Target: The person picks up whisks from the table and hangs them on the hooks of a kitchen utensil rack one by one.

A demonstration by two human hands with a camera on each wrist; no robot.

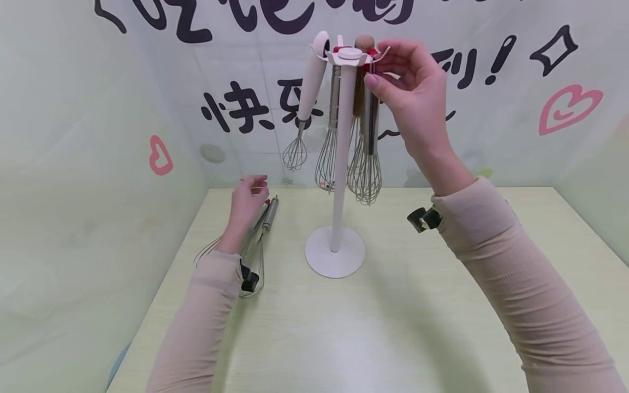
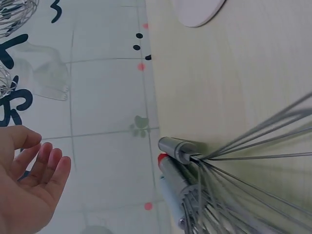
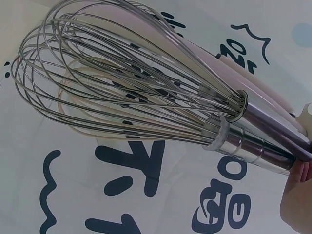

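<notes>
Head faces forward, down, sharing hanging whisks (image 3: pixel 265 122) with close right wrist; left wrist near lying whisks (image 2: pixel 181 179).

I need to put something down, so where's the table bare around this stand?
The table is bare in front of the base, between the left sleeve and right sleeve, and rightward to the side wall, beneath that sleeve. It's crowded left, where loose whisks lie by the left hand, and up top, where hung whisks cluster by the right hand.

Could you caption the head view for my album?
The right hand grips a whisk at a white stand, while the left hand, empty, is near whisks lying on the table.
</notes>
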